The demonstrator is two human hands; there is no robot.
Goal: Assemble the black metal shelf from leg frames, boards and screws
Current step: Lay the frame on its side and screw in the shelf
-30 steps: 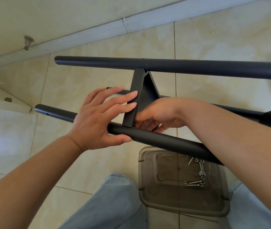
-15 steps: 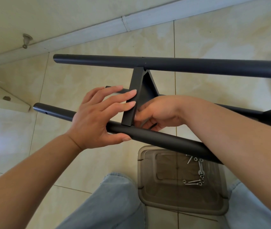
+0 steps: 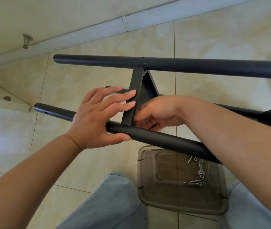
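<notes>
Black metal shelf frame [image 3: 164, 65] hangs above a floor of glossy beige tiles [image 3: 85, 162], and a pale skirting board [image 3: 98, 28] runs along the foot of a cream wall where a small door stopper [image 3: 26, 40] sticks out. From the head view, two long black tubes run left to right, the far one higher in the picture and the near tube [image 3: 156, 139] sloping down to the right, with a flat black crossbar [image 3: 131, 103] joining them.

The left hand [image 3: 96, 119] has its thumb under the near tube and its straight fingers laid flat against the crossbar's left face. The right hand [image 3: 158, 113] is tucked just right of the crossbar, where it meets the near tube, its grip narrow and curled round a thin metal tool [image 3: 144, 123]; what kind of tool is hard to make out.

On the floor below, a translucent brown tray [image 3: 148, 187] holds loose screws [image 3: 196, 181], partly covered by the right forearm. Pale blue trouser legs [image 3: 113, 204] fill the bottom edge. The frame's right end is cut off by the picture's edge.
</notes>
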